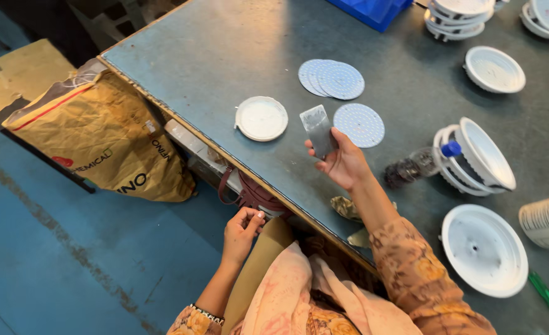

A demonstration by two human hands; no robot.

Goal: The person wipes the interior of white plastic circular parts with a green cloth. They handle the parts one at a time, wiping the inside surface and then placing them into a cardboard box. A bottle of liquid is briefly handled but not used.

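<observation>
The right hand (342, 162) is lifted just over the table's (225, 56) near edge, pinching a small grey scraper (318, 130) upright between thumb and fingers, beside a dotted white disc (359, 125). The left hand (240, 232) hangs below that edge, fingertips pressed together, though on what I cannot tell. It looks like a pause between pieces; working the disc would call for bringing the scraper down flat.

Blue bin (369, 10) chopped off by top edge, only corner showing. White tub (548, 219) cut by right edge. Green screwdriver (548, 296) runs out bottom right, tip gone. Bench (225, 56) front hides most of brown strap thing (256, 193) underneath. My left hand (241, 231) curled, can't tell if anything's inside. Stacked housings (457, 15) clipped up top.
</observation>
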